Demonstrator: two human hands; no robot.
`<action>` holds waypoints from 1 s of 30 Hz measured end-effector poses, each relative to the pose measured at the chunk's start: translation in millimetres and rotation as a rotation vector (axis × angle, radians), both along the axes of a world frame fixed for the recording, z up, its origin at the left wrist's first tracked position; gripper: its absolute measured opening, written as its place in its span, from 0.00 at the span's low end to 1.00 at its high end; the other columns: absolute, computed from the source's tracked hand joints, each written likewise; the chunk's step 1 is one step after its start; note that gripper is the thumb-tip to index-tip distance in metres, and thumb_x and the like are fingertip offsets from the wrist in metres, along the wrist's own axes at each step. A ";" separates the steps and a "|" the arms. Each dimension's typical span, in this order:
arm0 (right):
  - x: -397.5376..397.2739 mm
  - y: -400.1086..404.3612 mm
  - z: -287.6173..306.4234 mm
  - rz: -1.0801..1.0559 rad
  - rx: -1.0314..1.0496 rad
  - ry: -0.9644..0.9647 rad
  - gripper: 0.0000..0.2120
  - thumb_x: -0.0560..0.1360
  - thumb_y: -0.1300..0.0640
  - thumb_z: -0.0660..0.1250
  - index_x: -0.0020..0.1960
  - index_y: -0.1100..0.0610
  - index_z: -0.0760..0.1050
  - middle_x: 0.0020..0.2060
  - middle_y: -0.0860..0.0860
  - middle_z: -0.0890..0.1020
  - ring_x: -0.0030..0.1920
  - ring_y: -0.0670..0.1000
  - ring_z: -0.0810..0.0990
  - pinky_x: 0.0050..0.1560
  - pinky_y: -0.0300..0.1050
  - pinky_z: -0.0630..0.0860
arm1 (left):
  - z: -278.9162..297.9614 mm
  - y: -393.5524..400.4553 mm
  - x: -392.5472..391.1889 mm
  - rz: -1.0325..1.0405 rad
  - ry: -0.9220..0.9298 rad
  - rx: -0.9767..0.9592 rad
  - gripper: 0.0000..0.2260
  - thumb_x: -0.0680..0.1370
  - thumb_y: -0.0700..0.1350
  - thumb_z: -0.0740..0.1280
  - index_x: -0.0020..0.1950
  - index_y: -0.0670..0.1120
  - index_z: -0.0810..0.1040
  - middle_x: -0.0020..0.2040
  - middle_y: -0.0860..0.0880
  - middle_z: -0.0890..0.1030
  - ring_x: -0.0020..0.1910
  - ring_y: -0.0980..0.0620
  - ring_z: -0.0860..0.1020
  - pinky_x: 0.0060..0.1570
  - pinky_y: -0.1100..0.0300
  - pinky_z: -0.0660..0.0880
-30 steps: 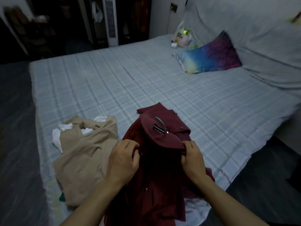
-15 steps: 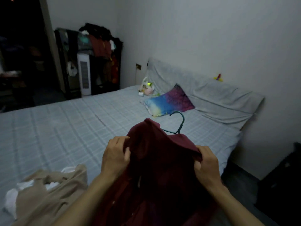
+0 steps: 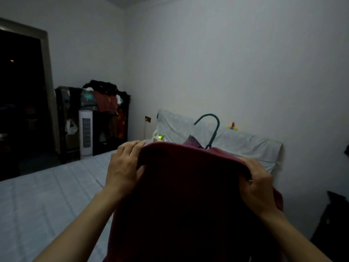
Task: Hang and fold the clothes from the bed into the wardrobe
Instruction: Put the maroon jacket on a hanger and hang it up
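A dark red garment [image 3: 190, 201] hangs in front of me on a green hanger [image 3: 213, 129], whose hook sticks up above the collar. My left hand [image 3: 123, 167] holds the garment's left shoulder, fingers over the top edge and thumb under it. My right hand [image 3: 258, 184] grips the right shoulder with curled fingers. The garment is lifted above the bed [image 3: 47, 195] and hides most of the bed behind it. An open wardrobe [image 3: 105, 118] with clothes piled on top and hanging inside stands at the far left corner.
A white tower fan [image 3: 86, 135] stands before the wardrobe. A dark doorway [image 3: 20, 103] lies at the left. A grey headboard cushion [image 3: 245, 144] leans on the wall, with a bag [image 3: 156, 137] beside it. A dark object [image 3: 332, 224] stands at the right.
Both hands have raised the red garment off the bed to chest height. My view has tilted up, so the beige clothes and the pillow have dropped out of sight.
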State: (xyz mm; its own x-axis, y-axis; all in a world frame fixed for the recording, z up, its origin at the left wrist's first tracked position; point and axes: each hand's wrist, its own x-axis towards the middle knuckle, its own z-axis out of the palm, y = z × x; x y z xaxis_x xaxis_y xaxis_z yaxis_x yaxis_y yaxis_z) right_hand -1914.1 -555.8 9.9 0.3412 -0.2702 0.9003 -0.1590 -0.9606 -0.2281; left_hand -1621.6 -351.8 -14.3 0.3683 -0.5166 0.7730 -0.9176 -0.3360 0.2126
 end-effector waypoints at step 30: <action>18.9 11.5 15.6 0.172 0.000 0.024 0.11 0.73 0.60 0.71 0.55 0.62 0.81 0.48 0.53 0.83 0.49 0.48 0.81 0.52 0.36 0.74 | 73.8 9.5 -82.3 -0.248 -0.632 -0.410 0.11 0.75 0.32 0.70 0.33 0.41 0.74 0.32 0.45 0.73 0.30 0.47 0.69 0.29 0.49 0.67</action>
State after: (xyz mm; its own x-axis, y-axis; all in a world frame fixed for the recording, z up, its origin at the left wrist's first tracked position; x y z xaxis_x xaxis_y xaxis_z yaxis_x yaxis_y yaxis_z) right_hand -1895.2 -544.3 25.5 0.4038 -0.2061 0.8914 0.0023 -0.9741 -0.2262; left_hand -1703.9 -342.3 59.5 -0.2927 -0.1544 0.9436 -0.9435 -0.1134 -0.3113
